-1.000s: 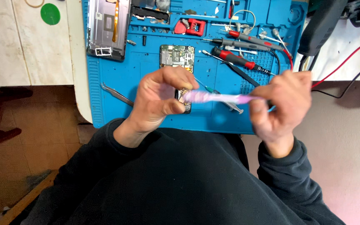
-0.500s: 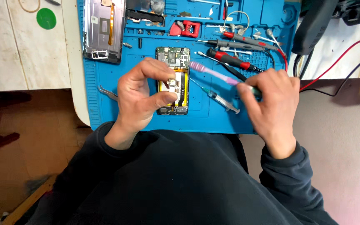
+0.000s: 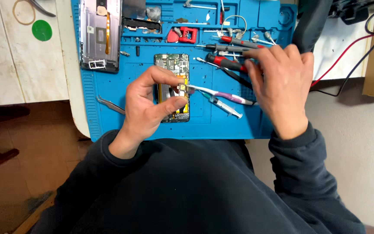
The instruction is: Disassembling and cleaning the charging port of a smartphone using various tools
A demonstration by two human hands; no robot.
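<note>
An opened phone (image 3: 172, 65) with its board and battery bared lies on the blue work mat (image 3: 109, 125). My left hand (image 3: 150, 106) hovers over it, thumb and forefinger pinching a small component (image 3: 182, 89). My right hand (image 3: 282, 86) holds the end of a white and purple brush (image 3: 226, 95). The brush head touches the pinched component. A small syringe (image 3: 227, 108) lies on the mat just below the brush.
Red and black screwdrivers (image 3: 226, 61) and probes lie under my right fingers. Tweezers (image 3: 111, 105) rest at the mat's left, and a phone frame (image 3: 100, 34) lies at top left. Red and black cables (image 3: 347, 56) run to the right. A green disc (image 3: 42, 30) sits on the white table.
The brush, first held level between both hands, now points its head at the part in my left hand. My left hand has settled over the phone and my right hand has moved out right.
</note>
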